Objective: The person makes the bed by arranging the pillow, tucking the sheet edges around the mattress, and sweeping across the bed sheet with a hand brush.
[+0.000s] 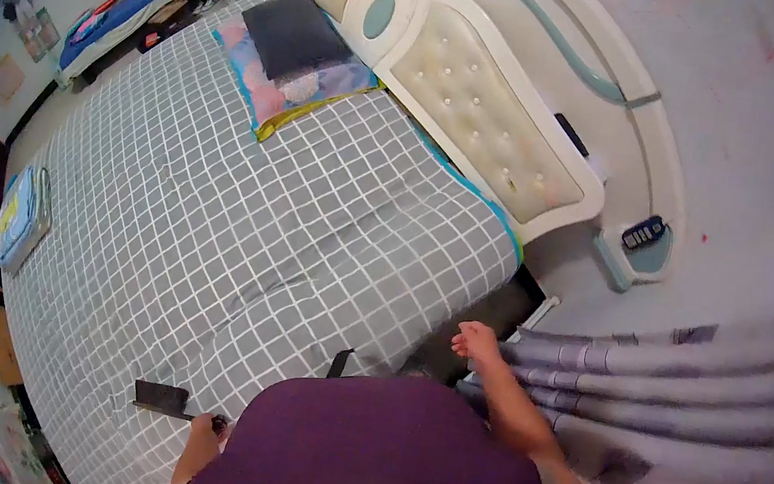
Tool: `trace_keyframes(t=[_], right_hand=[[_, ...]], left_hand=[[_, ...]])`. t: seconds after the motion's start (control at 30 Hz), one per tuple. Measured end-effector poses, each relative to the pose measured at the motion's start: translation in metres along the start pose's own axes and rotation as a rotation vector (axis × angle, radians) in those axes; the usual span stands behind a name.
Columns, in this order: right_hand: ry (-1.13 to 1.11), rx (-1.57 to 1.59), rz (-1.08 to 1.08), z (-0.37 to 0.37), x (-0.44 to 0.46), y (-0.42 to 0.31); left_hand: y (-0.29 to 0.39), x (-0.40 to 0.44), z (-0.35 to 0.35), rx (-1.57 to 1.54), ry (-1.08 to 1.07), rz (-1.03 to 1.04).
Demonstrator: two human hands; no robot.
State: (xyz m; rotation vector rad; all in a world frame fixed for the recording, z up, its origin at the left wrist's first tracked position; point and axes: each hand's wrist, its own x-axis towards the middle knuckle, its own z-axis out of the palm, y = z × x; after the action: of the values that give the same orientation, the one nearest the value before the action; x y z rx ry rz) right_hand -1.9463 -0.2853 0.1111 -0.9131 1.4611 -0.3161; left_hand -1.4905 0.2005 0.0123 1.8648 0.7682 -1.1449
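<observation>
My left hand (207, 434) is closed around the handle of a dark brush (161, 398), whose bristled head lies on or just over the grey checked sheet (175, 239) near the bed's lower edge. Out to the right, beyond the bed's edge and beside the grey curtain, my right hand (476, 341) is held with its fingers curled; nothing shows in it. A dark strap (340, 363) sticks up at the bed's edge in front of my purple top.
A dark pillow (296, 33) lies on a colourful one (313, 101) by the padded headboard (489, 106). Folded cloth (26, 220) rests at the far left edge. A patterned curtain (687, 391) hangs at right. A remote (643, 233) sits on a small shelf.
</observation>
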Motion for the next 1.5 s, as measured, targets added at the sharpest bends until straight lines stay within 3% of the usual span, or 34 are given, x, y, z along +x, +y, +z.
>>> trace_keyframes(t=[0.1, 0.23, 0.3, 0.37, 0.43, 0.47, 0.5, 0.6, 0.7, 0.73, 0.8, 0.87, 0.93, 1.03, 1.13, 1.23, 1.33, 1.5], right_hand=[[0.018, -0.035, 0.015, -0.02, 0.032, -0.018], [0.111, -0.196, -0.091, -0.07, 0.123, -0.018], [0.197, -0.464, -0.375, -0.116, 0.225, 0.026], [0.268, -0.649, -0.579, -0.15, 0.287, 0.008], [0.338, -0.741, -0.663, -0.169, 0.308, -0.025], [0.295, -0.725, -0.604, -0.172, 0.312, -0.045], [0.257, -0.709, -0.546, -0.172, 0.316, -0.068], [0.079, -0.692, -0.48, -0.174, 0.316, -0.09], [0.023, -0.709, -0.511, -0.167, 0.322, -0.092], [0.032, -0.719, -0.525, -0.166, 0.324, -0.091], [-0.007, -0.799, -0.437, -0.163, 0.327, -0.094], [-0.114, -0.771, -0.377, -0.156, 0.308, -0.125], [-0.107, -0.834, -0.471, -0.157, 0.318, -0.11], [-0.188, -0.801, -0.515, -0.162, 0.314, -0.119], [-0.392, -0.738, -0.22, -0.161, 0.298, -0.166], [-0.111, -0.969, -0.883, -0.169, 0.3, -0.155], [-0.196, -0.808, -0.784, -0.168, 0.304, -0.142], [-0.084, -0.839, -0.686, -0.165, 0.314, -0.126]], left_hand=[[-0.001, 0.001, 0.019, 0.144, 0.191, 0.026], [-0.004, 0.001, 0.061, 0.701, 0.627, 0.032], [-0.003, -0.014, 0.1, 0.874, 0.76, 0.024], [-0.003, -0.024, 0.153, 0.827, 0.826, 0.231], [-0.012, -0.03, 0.232, 0.665, 0.925, 0.705], [0.014, -0.056, 0.289, 0.725, 0.922, 0.541], [0.03, -0.06, 0.333, 0.543, 0.688, 0.511], [0.064, -0.071, 0.48, 0.679, 0.528, 0.92], [0.126, -0.12, 0.626, 0.611, 0.219, 0.833], [0.127, -0.098, 0.664, 0.674, 0.161, 1.012], [0.155, -0.123, 0.744, 0.629, 0.044, 1.047], [0.172, -0.126, 0.811, 0.66, 0.015, 1.049], [0.181, -0.127, 0.863, 0.631, 0.031, 1.025], [0.203, -0.159, 0.902, 0.764, 0.069, 0.772], [0.204, -0.155, 0.921, 0.873, 0.244, 0.807], [0.209, -0.131, 0.932, 0.933, 0.314, 0.782], [0.223, -0.119, 0.929, 0.817, 0.331, 0.755], [0.235, -0.087, 0.914, 0.601, 0.25, 0.843]])
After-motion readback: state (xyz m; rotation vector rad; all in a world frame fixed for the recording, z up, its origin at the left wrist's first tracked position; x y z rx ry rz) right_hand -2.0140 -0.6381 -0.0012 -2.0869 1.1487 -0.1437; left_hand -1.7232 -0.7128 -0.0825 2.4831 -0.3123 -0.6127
